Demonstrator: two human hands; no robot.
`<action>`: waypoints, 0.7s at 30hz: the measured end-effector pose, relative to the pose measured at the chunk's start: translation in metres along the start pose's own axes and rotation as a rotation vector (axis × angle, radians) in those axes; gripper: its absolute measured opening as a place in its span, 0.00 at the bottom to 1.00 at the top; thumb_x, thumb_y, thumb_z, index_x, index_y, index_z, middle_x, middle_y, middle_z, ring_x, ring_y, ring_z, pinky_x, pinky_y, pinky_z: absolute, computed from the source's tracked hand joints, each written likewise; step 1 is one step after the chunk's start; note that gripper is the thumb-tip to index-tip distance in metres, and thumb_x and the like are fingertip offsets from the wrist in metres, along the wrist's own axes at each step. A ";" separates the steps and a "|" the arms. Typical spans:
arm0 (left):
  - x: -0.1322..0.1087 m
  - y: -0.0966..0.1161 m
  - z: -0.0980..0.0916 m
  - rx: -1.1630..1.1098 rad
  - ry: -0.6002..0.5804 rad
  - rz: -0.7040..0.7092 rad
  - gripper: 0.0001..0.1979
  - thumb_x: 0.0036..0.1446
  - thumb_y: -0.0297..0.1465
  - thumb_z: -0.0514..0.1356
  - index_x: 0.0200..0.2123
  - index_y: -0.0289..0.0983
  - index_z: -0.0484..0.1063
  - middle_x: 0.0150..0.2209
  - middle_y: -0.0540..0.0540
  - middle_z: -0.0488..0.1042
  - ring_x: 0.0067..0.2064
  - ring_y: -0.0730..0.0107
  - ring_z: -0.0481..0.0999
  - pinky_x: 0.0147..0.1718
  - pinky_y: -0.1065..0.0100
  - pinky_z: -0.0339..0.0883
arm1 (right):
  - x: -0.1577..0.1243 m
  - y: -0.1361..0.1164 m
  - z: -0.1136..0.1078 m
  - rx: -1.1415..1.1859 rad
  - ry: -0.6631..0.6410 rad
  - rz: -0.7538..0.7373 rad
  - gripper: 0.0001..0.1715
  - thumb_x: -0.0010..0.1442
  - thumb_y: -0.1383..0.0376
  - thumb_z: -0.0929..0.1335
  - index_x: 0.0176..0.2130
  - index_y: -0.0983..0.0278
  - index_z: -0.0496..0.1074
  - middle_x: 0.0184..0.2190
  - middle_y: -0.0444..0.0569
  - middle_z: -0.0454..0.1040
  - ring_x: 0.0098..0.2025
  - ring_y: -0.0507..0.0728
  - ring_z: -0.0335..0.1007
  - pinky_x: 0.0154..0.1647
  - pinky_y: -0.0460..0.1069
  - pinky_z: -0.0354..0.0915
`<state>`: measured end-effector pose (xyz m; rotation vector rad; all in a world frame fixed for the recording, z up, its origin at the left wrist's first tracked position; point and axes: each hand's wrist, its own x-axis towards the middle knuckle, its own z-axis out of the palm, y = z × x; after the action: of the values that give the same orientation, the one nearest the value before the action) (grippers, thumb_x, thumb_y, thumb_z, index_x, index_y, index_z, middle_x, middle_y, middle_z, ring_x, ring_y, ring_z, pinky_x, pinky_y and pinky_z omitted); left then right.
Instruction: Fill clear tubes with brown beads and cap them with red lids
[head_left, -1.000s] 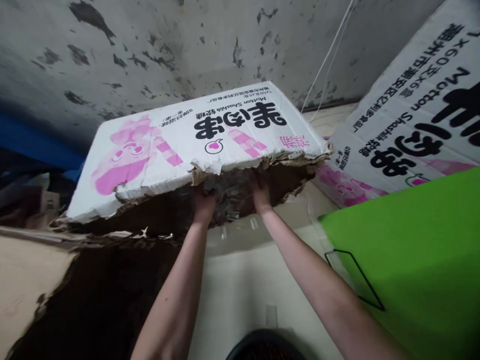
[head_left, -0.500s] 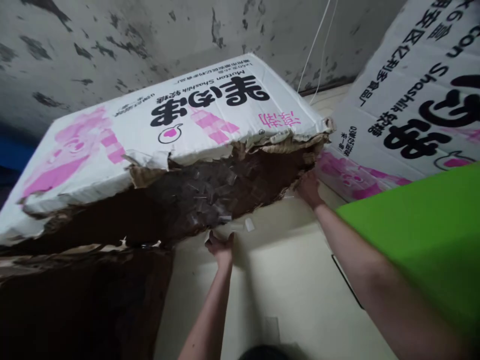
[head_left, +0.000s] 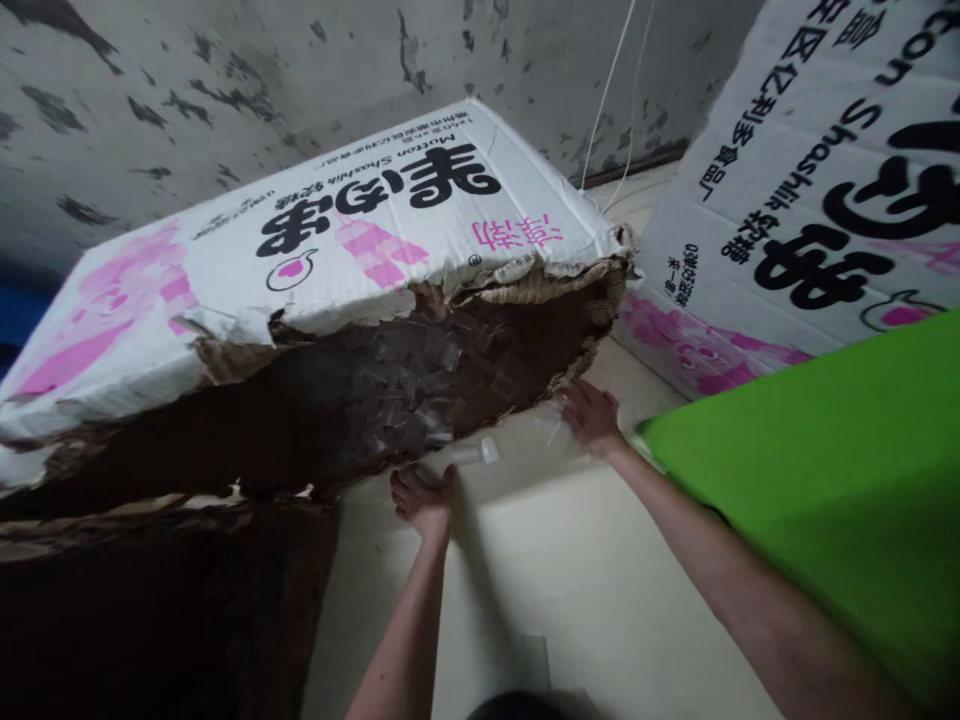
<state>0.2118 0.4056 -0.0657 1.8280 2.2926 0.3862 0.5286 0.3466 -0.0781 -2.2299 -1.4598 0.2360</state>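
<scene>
A white cardboard box [head_left: 435, 220] with black and pink print lies on its side, its torn opening facing me. Inside it are many small clear plastic pieces [head_left: 409, 385]. My left hand [head_left: 422, 503] is at the lower edge of the opening, thumb apart from the fingers; it appears to hold nothing. To the right, my right hand [head_left: 594, 415] reaches over the pale surface with its fingers spread, near the box's lower right corner. Between the hands a small clear piece [head_left: 489, 450] lies on the pale surface, and something thin and clear is by my right fingertips, blurred.
A similar printed box [head_left: 765, 190] leans at the right, behind a bright green panel [head_left: 840, 430]. A dark open box [head_left: 172, 610] is at lower left. Behind stands a peeling grey wall [head_left: 345, 60], with a thin white cord [head_left: 607, 100] hanging before it.
My right hand has moved left and toward me from the box's right corner, its fingers now spread. The left hand remains by the lower edge. The whole view has shifted slightly.
</scene>
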 end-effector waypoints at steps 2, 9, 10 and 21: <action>-0.016 0.000 -0.001 -0.083 -0.067 0.152 0.31 0.51 0.48 0.58 0.52 0.35 0.61 0.60 0.31 0.54 0.59 0.41 0.58 0.53 0.46 0.58 | -0.029 -0.015 0.003 0.029 0.020 0.048 0.23 0.62 0.57 0.60 0.56 0.56 0.65 0.63 0.53 0.58 0.62 0.62 0.53 0.61 0.66 0.43; -0.055 0.033 -0.010 -0.419 -0.271 0.194 0.21 0.57 0.40 0.55 0.51 0.36 0.62 0.52 0.36 0.62 0.55 0.57 0.64 0.56 0.57 0.57 | -0.068 -0.052 0.002 0.205 0.079 0.173 0.26 0.64 0.58 0.56 0.57 0.64 0.63 0.53 0.56 0.70 0.53 0.58 0.66 0.55 0.55 0.59; -0.054 0.038 -0.010 -0.414 -0.262 0.128 0.23 0.57 0.40 0.55 0.53 0.36 0.62 0.52 0.36 0.61 0.55 0.56 0.64 0.56 0.56 0.57 | -0.063 -0.051 0.001 0.235 0.121 0.219 0.27 0.64 0.58 0.56 0.58 0.65 0.62 0.51 0.57 0.70 0.51 0.58 0.67 0.54 0.54 0.61; -0.036 0.086 0.003 -0.427 -0.436 -0.103 0.29 0.50 0.42 0.60 0.55 0.38 0.64 0.55 0.35 0.57 0.52 0.52 0.68 0.54 0.55 0.60 | -0.016 -0.077 0.034 0.287 0.132 0.345 0.23 0.53 0.54 0.65 0.44 0.65 0.73 0.48 0.60 0.66 0.52 0.68 0.59 0.56 0.64 0.54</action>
<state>0.3002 0.3885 -0.0424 1.4127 1.8293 0.3798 0.4457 0.3670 -0.0737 -2.1970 -0.9036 0.3744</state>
